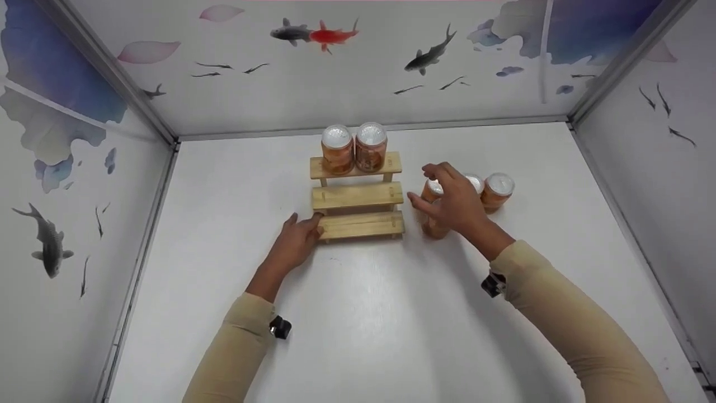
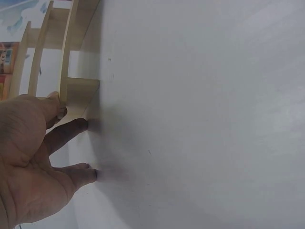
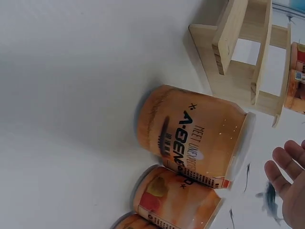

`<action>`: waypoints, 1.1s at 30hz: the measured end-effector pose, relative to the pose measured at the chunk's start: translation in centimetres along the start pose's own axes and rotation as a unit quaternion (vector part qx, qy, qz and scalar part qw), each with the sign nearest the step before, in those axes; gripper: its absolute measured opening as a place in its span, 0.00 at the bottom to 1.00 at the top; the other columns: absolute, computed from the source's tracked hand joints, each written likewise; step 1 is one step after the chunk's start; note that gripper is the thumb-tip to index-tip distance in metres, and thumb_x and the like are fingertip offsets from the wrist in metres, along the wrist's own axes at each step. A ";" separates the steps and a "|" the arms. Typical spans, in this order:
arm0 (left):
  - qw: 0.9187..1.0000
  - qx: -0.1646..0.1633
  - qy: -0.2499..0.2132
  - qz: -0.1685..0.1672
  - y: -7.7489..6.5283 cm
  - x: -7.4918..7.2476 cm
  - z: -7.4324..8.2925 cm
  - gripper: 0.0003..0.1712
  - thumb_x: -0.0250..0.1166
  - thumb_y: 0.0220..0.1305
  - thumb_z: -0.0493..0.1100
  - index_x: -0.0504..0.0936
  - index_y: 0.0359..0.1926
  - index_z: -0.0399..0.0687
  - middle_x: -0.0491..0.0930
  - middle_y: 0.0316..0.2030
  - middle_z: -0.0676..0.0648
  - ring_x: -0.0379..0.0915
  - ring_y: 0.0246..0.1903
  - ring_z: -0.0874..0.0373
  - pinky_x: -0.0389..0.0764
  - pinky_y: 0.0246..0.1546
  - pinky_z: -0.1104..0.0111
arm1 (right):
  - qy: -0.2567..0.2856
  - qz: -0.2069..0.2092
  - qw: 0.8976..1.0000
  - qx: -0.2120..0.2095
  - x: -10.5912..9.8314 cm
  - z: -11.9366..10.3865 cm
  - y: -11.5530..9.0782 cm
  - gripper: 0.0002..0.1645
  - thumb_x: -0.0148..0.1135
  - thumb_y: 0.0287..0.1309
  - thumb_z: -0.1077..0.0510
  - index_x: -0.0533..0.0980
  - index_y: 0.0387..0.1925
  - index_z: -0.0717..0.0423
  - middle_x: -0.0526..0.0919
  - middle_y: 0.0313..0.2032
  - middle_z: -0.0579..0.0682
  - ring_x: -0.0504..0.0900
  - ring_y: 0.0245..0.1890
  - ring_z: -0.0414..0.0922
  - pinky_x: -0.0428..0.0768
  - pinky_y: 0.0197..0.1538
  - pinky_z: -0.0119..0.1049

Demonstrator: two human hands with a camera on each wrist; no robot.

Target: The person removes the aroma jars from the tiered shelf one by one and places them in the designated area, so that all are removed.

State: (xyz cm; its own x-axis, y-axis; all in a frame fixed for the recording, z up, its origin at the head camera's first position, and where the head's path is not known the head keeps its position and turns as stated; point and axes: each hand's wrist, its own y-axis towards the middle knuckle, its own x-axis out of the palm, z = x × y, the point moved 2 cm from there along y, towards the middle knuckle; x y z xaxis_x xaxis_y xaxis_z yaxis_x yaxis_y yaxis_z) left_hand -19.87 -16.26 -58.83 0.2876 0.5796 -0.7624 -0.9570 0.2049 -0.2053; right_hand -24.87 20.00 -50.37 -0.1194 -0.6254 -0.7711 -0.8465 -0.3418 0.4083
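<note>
A three-step wooden rack (image 1: pixel 358 196) stands on the white table. Two orange-labelled jars (image 1: pixel 371 148) with clear lids sit side by side on its top step. My left hand (image 1: pixel 296 240) pinches the left end of the lowest board (image 2: pixel 63 71) between thumb and finger, while its other fingers reach down to the tabletop. Right of the rack, my right hand (image 1: pixel 461 204) hovers over a group of similar jars, fingers spread, holding nothing. It partly hides them in the head view. The nearest jar (image 3: pixel 190 136) stands upright, with another jar (image 3: pixel 174 198) close beside it.
White panels printed with fish and petals enclose the table (image 1: pixel 358 324) at the back and both sides. The back panel (image 1: pixel 369 101) rises just behind the rack. A jar (image 1: pixel 498 190) stands at the right end of the group.
</note>
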 end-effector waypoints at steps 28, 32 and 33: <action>1.000 0.003 -0.007 0.000 0.1 0.3 -0.4 0.32 0.52 0.90 0.52 0.68 0.84 0.42 0.76 0.76 0.36 0.50 0.86 0.27 0.54 0.88 0.37 | 0.028 -0.059 0.997 0.038 1.6 -3.5 6.4 0.52 0.79 0.67 0.42 0.67 0.80 0.62 0.82 0.65 0.64 0.83 0.67 0.62 0.83 0.69 0.60; 0.998 0.057 0.003 0.032 1.1 1.4 -2.3 0.33 0.50 0.90 0.56 0.73 0.80 0.38 0.82 0.71 0.34 0.63 0.81 0.27 0.56 0.86 0.37 | 0.044 -0.049 0.997 0.032 2.0 -3.7 7.1 0.52 0.80 0.67 0.44 0.67 0.79 0.65 0.83 0.65 0.64 0.84 0.66 0.62 0.84 0.67 0.57; 0.997 0.066 0.006 0.041 1.4 1.7 -2.7 0.34 0.50 0.90 0.57 0.74 0.79 0.37 0.82 0.70 0.33 0.65 0.79 0.26 0.57 0.86 0.37 | 0.048 -0.047 0.997 0.032 2.1 -3.7 7.3 0.51 0.80 0.67 0.44 0.67 0.79 0.65 0.83 0.65 0.64 0.84 0.66 0.62 0.84 0.67 0.56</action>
State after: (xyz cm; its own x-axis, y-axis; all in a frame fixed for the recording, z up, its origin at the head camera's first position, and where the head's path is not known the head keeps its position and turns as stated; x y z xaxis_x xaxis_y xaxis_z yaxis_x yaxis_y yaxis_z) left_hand -20.79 -17.14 -62.13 0.2077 0.5885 -0.7813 -0.9636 0.2606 -0.0599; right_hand -29.39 13.57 -47.15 0.0102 -0.6580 -0.7530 -0.8834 -0.3587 0.3015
